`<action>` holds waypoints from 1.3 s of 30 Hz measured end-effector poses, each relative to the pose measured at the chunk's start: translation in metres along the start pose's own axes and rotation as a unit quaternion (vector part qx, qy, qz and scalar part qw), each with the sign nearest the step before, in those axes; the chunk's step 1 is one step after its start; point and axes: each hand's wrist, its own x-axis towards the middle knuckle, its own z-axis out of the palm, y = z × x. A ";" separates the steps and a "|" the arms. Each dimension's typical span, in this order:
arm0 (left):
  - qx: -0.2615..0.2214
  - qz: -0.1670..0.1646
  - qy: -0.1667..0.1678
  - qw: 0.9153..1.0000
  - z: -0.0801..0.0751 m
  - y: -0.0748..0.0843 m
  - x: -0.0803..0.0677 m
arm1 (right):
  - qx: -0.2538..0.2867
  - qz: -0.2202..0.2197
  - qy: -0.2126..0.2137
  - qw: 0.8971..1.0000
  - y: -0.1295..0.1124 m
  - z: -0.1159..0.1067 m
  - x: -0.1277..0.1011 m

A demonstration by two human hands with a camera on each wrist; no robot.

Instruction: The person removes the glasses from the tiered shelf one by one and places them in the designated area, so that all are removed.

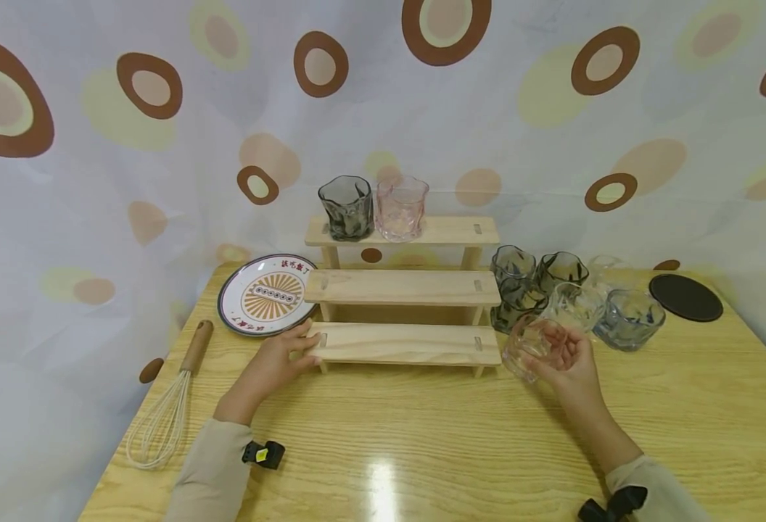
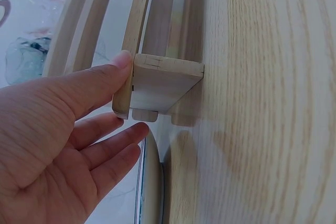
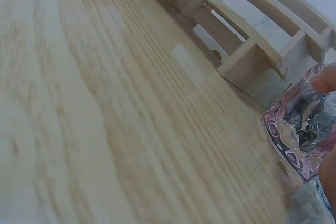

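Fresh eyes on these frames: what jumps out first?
The three-step wooden rack mid-table, with a grey glass and a pink glass side by side on its top step. The right hand holds a clear pinkish glass tilted by the rack's right end, in front of a cluster of glasses. The left hand touches the bottom step's left end.

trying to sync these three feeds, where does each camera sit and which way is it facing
Head: worn on the head, looking forward and down over the table at the wooden tiered rack; both forearms show, the left hand and the right hand.
Left wrist: at the left wrist, looking along the palm at the rack's lowest shelf end; the left hand's fingers touch it.
Right wrist: low over the table, facing the rack's right end; a fingertip on a clear glass shows.
Shared: all three see the rack; head and right wrist see the held glass.
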 end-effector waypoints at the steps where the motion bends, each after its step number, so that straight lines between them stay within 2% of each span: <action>1: 0.001 0.000 0.001 1.000 0.000 0.000 0.000 | -0.006 0.004 0.002 1.000 0.000 0.000 0.001; 5: -0.004 0.002 0.004 1.000 -0.001 0.001 0.000 | -0.020 0.007 0.006 1.000 0.001 0.002 0.003; 12: -0.014 0.030 0.028 0.999 -0.001 0.000 -0.003 | -0.043 -0.013 -0.003 0.999 0.004 0.003 0.007; 20: 0.000 0.008 0.012 1.000 -0.001 0.001 -0.001 | -0.138 0.003 -0.024 0.990 -0.003 -0.003 0.005; 25: 0.005 0.004 0.007 1.000 -0.001 0.002 0.000 | -0.178 -0.051 -0.011 0.983 -0.017 -0.008 0.003; 32: 0.003 0.007 0.009 1.000 0.000 0.001 0.000 | -0.177 -0.114 -0.006 0.977 -0.042 -0.011 0.015; 39: -0.002 0.011 0.013 1.000 0.001 -0.001 0.000 | -0.144 -0.134 -0.055 0.979 -0.074 0.006 0.045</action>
